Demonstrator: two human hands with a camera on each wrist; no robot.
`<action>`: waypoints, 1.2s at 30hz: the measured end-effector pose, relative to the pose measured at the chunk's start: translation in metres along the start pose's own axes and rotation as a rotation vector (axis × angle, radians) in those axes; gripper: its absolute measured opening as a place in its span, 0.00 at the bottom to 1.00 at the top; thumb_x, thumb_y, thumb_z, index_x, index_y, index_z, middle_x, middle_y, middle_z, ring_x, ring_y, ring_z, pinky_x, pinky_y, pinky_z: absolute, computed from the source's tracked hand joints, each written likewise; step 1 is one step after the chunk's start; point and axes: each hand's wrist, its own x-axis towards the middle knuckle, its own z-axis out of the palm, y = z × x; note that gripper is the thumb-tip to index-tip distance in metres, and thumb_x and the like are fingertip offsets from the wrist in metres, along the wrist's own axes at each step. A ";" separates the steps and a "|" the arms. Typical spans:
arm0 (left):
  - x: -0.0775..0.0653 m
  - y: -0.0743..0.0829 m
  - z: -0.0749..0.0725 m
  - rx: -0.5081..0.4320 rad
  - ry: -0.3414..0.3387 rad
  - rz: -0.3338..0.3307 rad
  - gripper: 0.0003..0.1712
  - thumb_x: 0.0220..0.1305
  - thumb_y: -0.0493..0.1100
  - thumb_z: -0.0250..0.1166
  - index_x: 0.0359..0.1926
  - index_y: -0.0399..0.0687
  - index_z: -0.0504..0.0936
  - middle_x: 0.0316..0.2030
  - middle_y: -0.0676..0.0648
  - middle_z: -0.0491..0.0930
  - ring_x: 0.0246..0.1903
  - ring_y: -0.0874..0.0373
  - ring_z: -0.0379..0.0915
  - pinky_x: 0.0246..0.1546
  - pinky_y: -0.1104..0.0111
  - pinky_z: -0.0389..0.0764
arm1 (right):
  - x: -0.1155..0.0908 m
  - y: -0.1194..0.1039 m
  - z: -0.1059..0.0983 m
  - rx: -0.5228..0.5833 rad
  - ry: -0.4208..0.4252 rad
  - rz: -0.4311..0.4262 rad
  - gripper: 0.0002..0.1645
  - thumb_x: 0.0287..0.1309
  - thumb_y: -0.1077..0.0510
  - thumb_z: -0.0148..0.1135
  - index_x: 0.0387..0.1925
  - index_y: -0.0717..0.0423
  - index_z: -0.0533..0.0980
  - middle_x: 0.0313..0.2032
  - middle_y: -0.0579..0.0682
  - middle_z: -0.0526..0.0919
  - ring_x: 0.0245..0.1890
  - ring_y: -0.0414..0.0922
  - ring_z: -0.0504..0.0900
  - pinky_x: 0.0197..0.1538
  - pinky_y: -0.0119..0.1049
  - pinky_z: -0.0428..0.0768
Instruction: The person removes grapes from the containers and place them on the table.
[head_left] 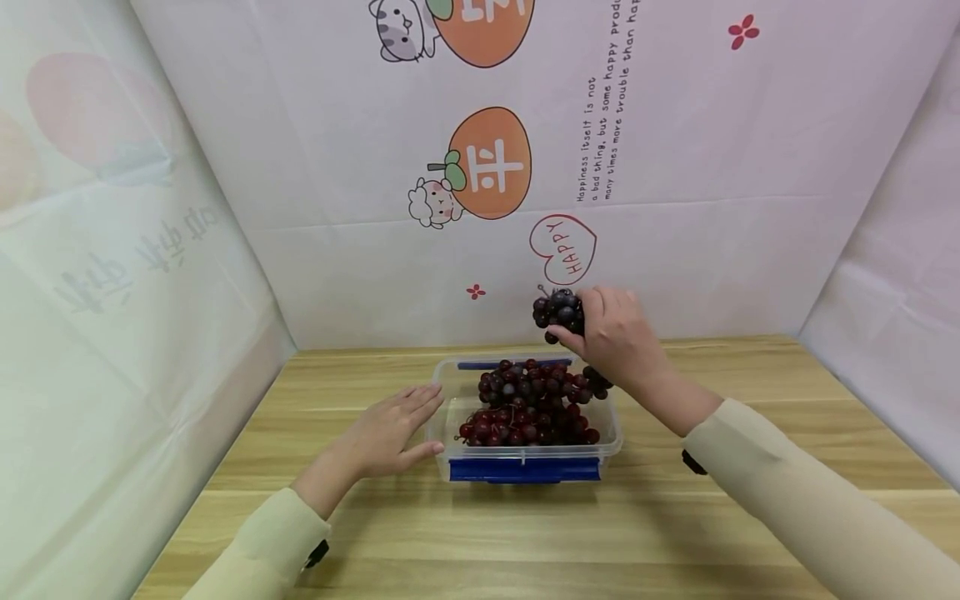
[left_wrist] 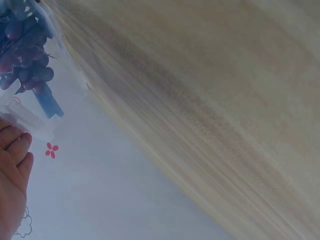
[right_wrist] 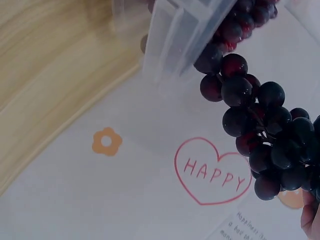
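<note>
My right hand [head_left: 621,337] grips a bunch of dark purple grapes [head_left: 561,310] over the back right of a clear plastic container [head_left: 480,452]. In the right wrist view the held bunch [right_wrist: 270,135] hangs down, its lower end overlapping the container wall [right_wrist: 175,45]. Redder grape bunches [head_left: 517,425] lie inside the container. At the container's left side is my left hand [head_left: 393,429], fingers extended, fingertips right at the rim. The left wrist view shows that hand [left_wrist: 12,170] beside the container, with grapes [left_wrist: 25,55] behind the clear wall.
Blue latches [head_left: 525,469] run along the container's front and back sides. It stands on a wood-grain table [head_left: 360,533]. A white printed cloth [head_left: 360,275] rises behind the table, with more cloth at the left and right sides.
</note>
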 end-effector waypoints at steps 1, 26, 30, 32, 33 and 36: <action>0.000 0.000 0.000 0.000 0.000 0.000 0.42 0.72 0.64 0.47 0.72 0.36 0.60 0.71 0.38 0.57 0.69 0.44 0.54 0.70 0.56 0.55 | 0.001 0.002 -0.002 0.003 0.006 0.008 0.41 0.70 0.34 0.44 0.35 0.73 0.71 0.23 0.59 0.72 0.19 0.54 0.69 0.20 0.42 0.62; 0.000 0.001 -0.002 -0.001 -0.014 -0.015 0.42 0.72 0.65 0.47 0.72 0.37 0.59 0.71 0.39 0.56 0.70 0.47 0.52 0.70 0.56 0.54 | -0.025 0.048 -0.018 -0.066 0.022 0.085 0.43 0.70 0.33 0.44 0.33 0.75 0.70 0.23 0.64 0.72 0.21 0.62 0.70 0.22 0.56 0.67; -0.001 0.001 -0.002 -0.004 -0.018 -0.018 0.43 0.72 0.65 0.46 0.72 0.37 0.59 0.72 0.40 0.56 0.71 0.47 0.51 0.70 0.56 0.54 | -0.032 0.054 -0.018 -0.080 0.021 0.086 0.42 0.70 0.34 0.43 0.32 0.75 0.69 0.21 0.63 0.69 0.19 0.62 0.68 0.20 0.55 0.66; -0.001 0.001 -0.002 -0.006 -0.018 -0.018 0.43 0.72 0.65 0.46 0.72 0.38 0.59 0.72 0.40 0.55 0.71 0.47 0.51 0.70 0.57 0.54 | -0.035 0.057 -0.018 -0.097 0.019 0.082 0.42 0.71 0.34 0.42 0.32 0.75 0.69 0.20 0.62 0.68 0.18 0.61 0.67 0.19 0.53 0.65; -0.001 0.001 -0.002 -0.006 -0.017 -0.018 0.43 0.72 0.65 0.46 0.72 0.38 0.59 0.72 0.40 0.55 0.71 0.47 0.51 0.70 0.57 0.54 | -0.037 0.058 -0.018 -0.104 0.018 0.081 0.42 0.71 0.34 0.42 0.32 0.75 0.69 0.20 0.62 0.68 0.17 0.60 0.66 0.18 0.52 0.65; -0.001 0.002 -0.002 -0.005 -0.015 -0.016 0.43 0.72 0.65 0.46 0.72 0.38 0.59 0.72 0.40 0.55 0.70 0.46 0.52 0.70 0.56 0.54 | -0.041 0.061 -0.018 -0.113 0.021 0.085 0.42 0.70 0.34 0.43 0.31 0.75 0.69 0.20 0.62 0.67 0.17 0.60 0.65 0.18 0.51 0.63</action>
